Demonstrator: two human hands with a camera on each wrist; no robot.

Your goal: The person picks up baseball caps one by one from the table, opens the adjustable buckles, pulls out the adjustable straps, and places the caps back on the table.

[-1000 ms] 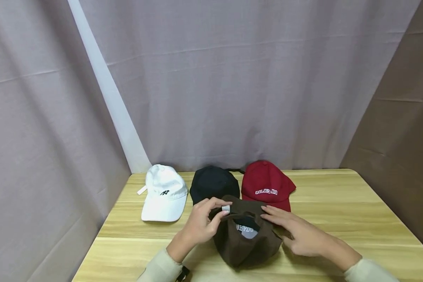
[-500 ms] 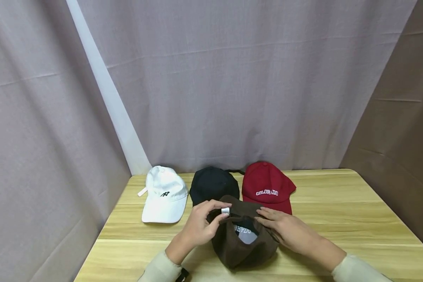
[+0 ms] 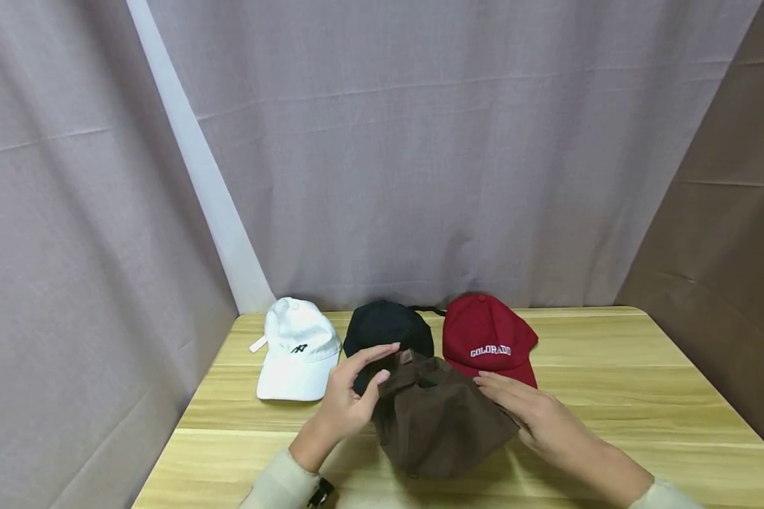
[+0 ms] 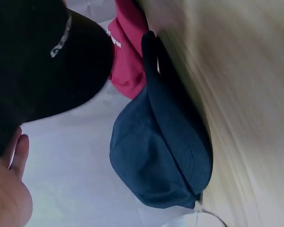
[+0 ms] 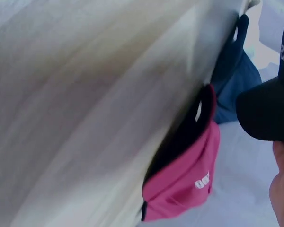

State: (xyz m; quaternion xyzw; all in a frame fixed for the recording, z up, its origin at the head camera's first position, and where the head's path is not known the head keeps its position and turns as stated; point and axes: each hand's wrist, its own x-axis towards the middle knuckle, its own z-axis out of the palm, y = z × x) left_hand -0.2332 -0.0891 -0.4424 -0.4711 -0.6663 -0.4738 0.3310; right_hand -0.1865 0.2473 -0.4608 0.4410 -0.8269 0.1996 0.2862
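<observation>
A dark brown cap point(image 3: 442, 424) is held between my two hands, its back toward me and its crown low. In the head view my left hand point(image 3: 346, 399) holds its left edge by the back strap, index finger and thumb spread apart. My right hand point(image 3: 544, 417) holds the right side, fingers laid along the cap and the thumb mostly hidden. White lettering point(image 4: 61, 38) shows on the cap's front in the left wrist view, where the cap looks nearly black and stands off the table. Its brim point(image 5: 265, 111) shows in the right wrist view above my fingers.
Along the back of the wooden table point(image 3: 611, 396) lie a white cap point(image 3: 299, 350) with a small black emblem, a black cap point(image 3: 385, 329) and a red cap point(image 3: 487, 332) with white lettering. A grey curtain point(image 3: 420, 177) hangs right behind them.
The brown cap has tipped, so its back opening and inner lettering are hidden from the head view. My left thumb and finger have parted from the white tag. My right hand has shifted slightly right.
</observation>
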